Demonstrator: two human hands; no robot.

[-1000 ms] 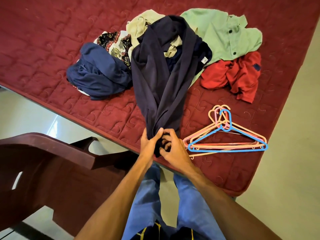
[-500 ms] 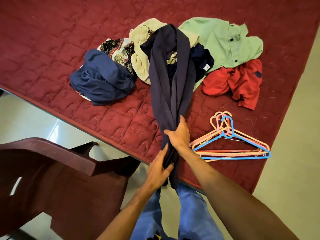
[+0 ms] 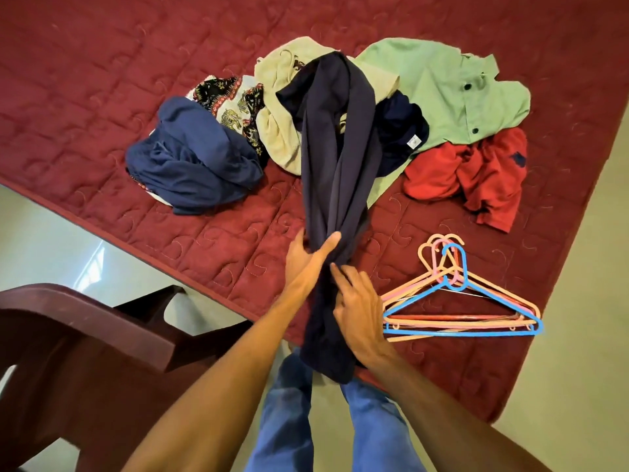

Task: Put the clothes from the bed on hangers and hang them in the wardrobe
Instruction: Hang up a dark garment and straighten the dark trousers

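Navy garment is hanging over bed near edge, bunched rope-like. Right hand is gripping it at the edge, fingers curled into cloth; left hand is clasping it just beyond, thumb across. Hangers are lying just right. Garment's far end is draping over clothes pile mid-bed.

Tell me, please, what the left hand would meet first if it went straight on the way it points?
The dark navy garment, which the left hand grips; its line runs up along that cloth. Beyond it probably the green shirt, though depth is unclear.
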